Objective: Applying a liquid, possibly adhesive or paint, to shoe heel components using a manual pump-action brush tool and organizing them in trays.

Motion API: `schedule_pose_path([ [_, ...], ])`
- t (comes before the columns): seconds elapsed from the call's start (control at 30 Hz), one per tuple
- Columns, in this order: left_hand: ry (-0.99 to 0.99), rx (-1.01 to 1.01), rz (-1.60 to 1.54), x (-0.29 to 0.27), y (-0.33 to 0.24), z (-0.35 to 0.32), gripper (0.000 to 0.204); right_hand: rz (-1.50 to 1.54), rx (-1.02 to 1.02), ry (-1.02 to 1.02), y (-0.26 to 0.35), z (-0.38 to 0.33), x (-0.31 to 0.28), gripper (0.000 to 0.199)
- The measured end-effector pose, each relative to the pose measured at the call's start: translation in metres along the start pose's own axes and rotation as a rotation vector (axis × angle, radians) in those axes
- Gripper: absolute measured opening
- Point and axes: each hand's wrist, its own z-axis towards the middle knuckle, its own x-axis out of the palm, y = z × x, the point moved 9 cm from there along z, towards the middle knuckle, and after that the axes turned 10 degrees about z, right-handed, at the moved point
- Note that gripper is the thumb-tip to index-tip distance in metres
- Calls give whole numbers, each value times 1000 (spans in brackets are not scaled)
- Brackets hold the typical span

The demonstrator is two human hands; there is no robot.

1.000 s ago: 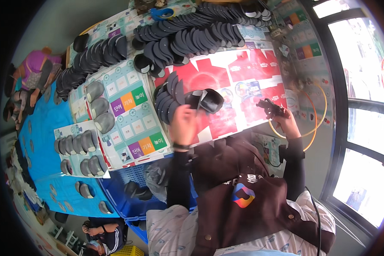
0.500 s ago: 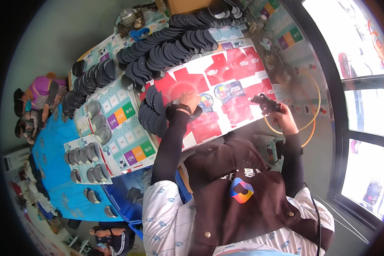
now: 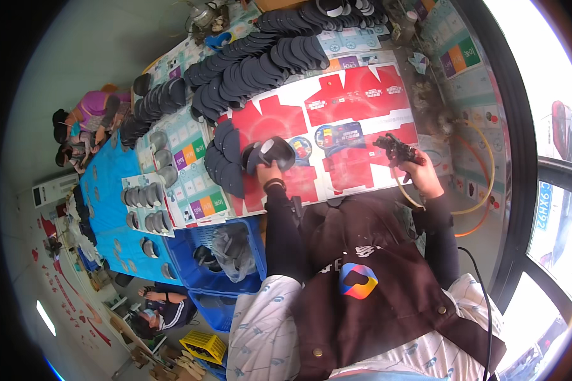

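Note:
My left hand point(image 3: 269, 173) is closed on the near edge of a dark, rounded cap-shaped piece point(image 3: 278, 151), tilted up over the red and white printed sheet point(image 3: 292, 117). Another dark curved part shows left of the fingers; I cannot tell whether it is joined to it. To the left, overlapping dark curved pieces point(image 3: 224, 159) lie in a small stack. At the sheet's right edge, my right hand point(image 3: 427, 179) grips a dark spray gun point(image 3: 397, 150), its nozzle end turned left toward the sheet. Some right-hand fingers are hidden behind the gun.
Long rows of dark curved pieces point(image 3: 254, 76) line the far table side. Grey pieces point(image 3: 147, 195) sit on a board at left, beside a blue-covered table point(image 3: 111, 219). A blue crate point(image 3: 187, 244) stands below. Yellow hose point(image 3: 491, 165) loops at right. Other people work at left.
My left hand has gone from lying over the dark piece to holding it tilted up by its near edge. The view has shifted, showing more of the blue crate. The right hand keeps the spray gun.

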Motion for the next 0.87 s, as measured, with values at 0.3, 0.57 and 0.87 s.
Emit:
schedule_pose_path([
  [0.3, 236, 377, -23, -14, -235, -144, 31, 12, 36, 26, -72, 18, -13, 28],
  [0.57, 408, 372, -45, 57, -204, -162, 39, -632, -7, -9, -48, 38, 30, 33],
  [0.87, 611, 313, -338, 109, -160, -132, 34, -752, -10, -44, -60, 52, 49, 28],
])
